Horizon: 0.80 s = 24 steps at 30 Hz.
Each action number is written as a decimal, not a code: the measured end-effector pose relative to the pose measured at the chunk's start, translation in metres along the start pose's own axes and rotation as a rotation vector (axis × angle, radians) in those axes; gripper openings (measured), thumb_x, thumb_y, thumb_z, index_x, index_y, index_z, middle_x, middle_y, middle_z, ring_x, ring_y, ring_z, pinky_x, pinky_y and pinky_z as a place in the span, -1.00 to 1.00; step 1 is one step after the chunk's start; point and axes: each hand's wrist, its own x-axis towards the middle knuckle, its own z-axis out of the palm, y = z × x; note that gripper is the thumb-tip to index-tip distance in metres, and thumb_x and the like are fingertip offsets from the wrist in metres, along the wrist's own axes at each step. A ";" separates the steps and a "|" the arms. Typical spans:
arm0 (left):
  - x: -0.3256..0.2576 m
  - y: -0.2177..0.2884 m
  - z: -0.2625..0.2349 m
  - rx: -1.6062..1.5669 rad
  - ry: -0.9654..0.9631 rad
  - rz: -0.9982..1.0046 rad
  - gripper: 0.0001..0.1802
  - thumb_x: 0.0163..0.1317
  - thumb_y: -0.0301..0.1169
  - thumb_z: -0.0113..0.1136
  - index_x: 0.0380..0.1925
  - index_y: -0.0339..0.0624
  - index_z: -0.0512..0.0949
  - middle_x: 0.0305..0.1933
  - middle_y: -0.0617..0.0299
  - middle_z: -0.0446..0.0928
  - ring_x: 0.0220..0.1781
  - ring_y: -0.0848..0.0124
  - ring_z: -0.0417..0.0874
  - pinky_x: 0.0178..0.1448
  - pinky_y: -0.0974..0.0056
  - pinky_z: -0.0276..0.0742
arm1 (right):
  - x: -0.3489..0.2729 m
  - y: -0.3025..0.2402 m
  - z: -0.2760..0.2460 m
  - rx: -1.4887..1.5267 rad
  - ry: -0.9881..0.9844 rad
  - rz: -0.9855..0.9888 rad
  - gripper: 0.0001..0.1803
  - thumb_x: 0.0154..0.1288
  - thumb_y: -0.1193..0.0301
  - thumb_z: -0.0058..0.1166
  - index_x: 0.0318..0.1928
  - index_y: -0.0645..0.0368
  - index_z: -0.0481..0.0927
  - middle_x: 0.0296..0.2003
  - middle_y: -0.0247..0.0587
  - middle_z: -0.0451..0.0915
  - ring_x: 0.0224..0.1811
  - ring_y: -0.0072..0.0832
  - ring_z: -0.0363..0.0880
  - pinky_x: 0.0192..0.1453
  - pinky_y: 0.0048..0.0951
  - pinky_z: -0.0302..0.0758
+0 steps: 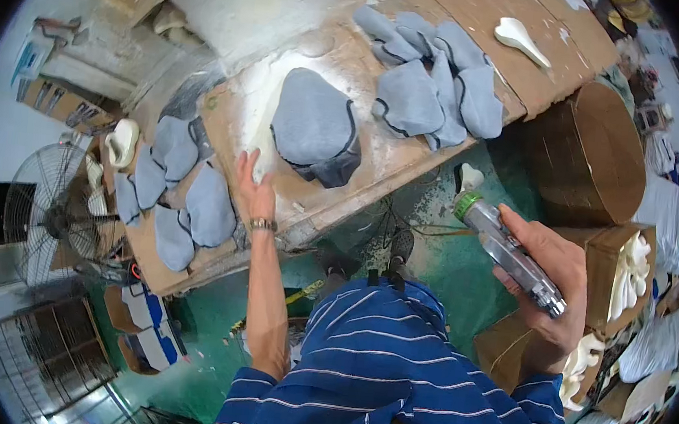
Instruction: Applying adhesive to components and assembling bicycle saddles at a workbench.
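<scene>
left hand (256, 197): released, fingers extended, just beside grey fabric cover (312, 118) on white-dusted table (385, 163). right hand (551, 261): grasping green-ringed cylindrical tool (495, 229).

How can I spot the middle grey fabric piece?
Find the brown, white-dusted worktable. Right of the person's bare left hand is the rounded grey fabric piece with black edging. Unlike the clustered grey pieces on either side, it lies alone.

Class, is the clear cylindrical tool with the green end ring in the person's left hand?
No, the right hand grips that clear green-ringed cylindrical tool, while the left hand is open.
</scene>
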 end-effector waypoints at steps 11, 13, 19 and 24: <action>-0.138 -0.036 -0.066 -0.157 0.063 -0.422 -0.42 0.19 -0.70 0.20 0.25 -0.15 0.65 0.46 0.10 0.49 0.51 0.24 0.45 0.46 0.17 0.41 | -0.006 -0.030 0.002 -0.156 0.054 -0.032 -0.16 0.11 -0.01 0.24 0.18 0.54 0.64 -0.41 -0.03 0.63 -0.45 -0.24 0.64 -0.27 -0.36 0.48; -0.128 -0.033 -0.065 -0.193 0.082 -0.361 -0.44 0.20 -0.69 0.19 0.24 -0.15 0.65 0.45 0.10 0.51 0.49 0.24 0.46 0.45 0.18 0.42 | -0.007 -0.037 0.004 -0.097 0.015 -0.122 -0.29 0.03 0.22 0.37 0.17 0.42 0.68 -0.45 -0.11 0.64 -0.46 -0.32 0.65 -0.31 -0.39 0.49; -0.084 0.010 -0.046 -0.225 0.124 -0.152 -0.50 0.22 -0.65 0.19 0.19 -0.14 0.68 0.42 0.14 0.53 0.39 0.27 0.54 0.38 0.20 0.43 | -0.010 -0.040 0.008 -0.209 -0.124 -0.132 -0.31 -0.08 0.43 0.50 0.18 0.27 0.73 -0.47 -0.20 0.66 -0.46 -0.36 0.66 -0.35 -0.43 0.51; -0.031 0.036 -0.008 -0.143 0.136 0.070 -0.56 0.18 -0.65 0.21 0.08 -0.16 0.70 0.40 0.07 0.54 0.40 0.17 0.55 0.44 0.11 0.44 | -0.013 -0.019 0.000 -0.075 -0.072 -0.098 -0.07 0.06 -0.15 0.19 0.20 0.46 0.67 -0.46 -0.12 0.61 -0.45 -0.29 0.66 -0.31 -0.34 0.49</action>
